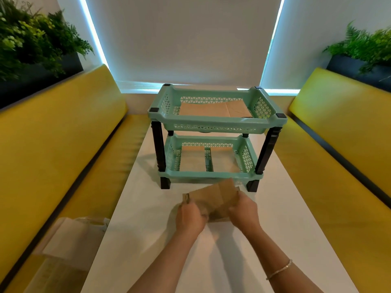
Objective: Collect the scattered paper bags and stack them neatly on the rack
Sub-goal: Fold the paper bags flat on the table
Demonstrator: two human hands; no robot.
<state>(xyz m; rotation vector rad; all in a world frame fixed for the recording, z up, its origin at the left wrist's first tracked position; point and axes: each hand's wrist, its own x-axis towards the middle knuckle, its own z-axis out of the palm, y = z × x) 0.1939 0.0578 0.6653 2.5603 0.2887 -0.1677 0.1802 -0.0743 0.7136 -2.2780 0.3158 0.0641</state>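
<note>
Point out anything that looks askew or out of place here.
The brown bags held by both hands, left hand and right hand, are fanned out with edges misaligned, not a neat stack. The bag on the rack's top tier lies flat.

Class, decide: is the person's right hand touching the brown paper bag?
Touching. The head view shows the right hand gripping the brown paper bag's right edge, with no gap between them.

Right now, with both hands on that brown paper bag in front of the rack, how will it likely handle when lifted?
The paper bag looks flat and thin, so probably light. Its far corner bends upward, suggesting it flops if held by one edge. Left hand and right hand holding opposite ends likely keeps it flat for the rack.
</note>
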